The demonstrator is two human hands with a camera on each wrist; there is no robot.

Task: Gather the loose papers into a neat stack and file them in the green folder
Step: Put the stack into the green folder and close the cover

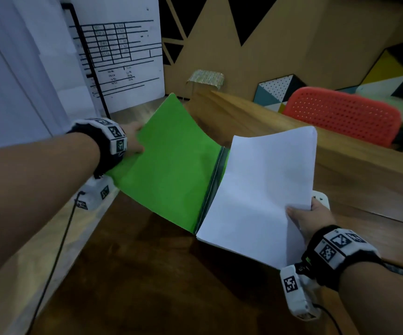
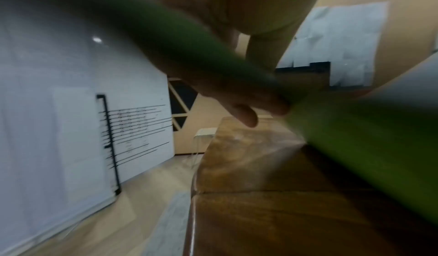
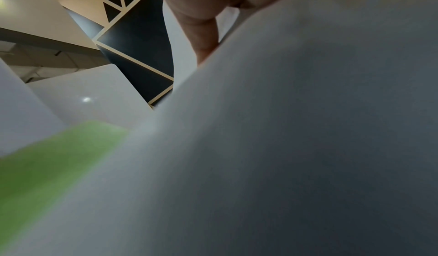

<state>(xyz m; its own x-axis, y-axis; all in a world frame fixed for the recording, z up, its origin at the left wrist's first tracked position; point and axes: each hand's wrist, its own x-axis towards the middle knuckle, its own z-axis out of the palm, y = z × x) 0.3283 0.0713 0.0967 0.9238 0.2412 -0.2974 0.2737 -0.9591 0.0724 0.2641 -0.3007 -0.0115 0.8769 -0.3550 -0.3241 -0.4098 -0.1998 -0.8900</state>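
Observation:
The green folder [image 1: 171, 163] is held open in the air above the wooden table [image 1: 256, 117]. My left hand [image 1: 135, 139] grips the outer edge of its left cover, which curves upward; the left wrist view shows the fingers [image 2: 246, 115] under that green cover [image 2: 367, 138]. A stack of white papers [image 1: 261, 189] lies on the folder's right half, its inner edge against the spine. My right hand [image 1: 309, 218] pinches the stack's near right edge, thumb on top. The right wrist view is filled by the papers' underside [image 3: 284, 147], with a finger [image 3: 203, 35] showing and a strip of green cover [image 3: 47, 166].
A whiteboard [image 1: 120, 56] with a drawn table leans at the back left. A red perforated chair back [image 1: 340, 114] stands behind the table on the right. A small stool [image 1: 206, 78] sits by the far wall. A white power strip [image 1: 321, 198] lies on the table beyond my right hand.

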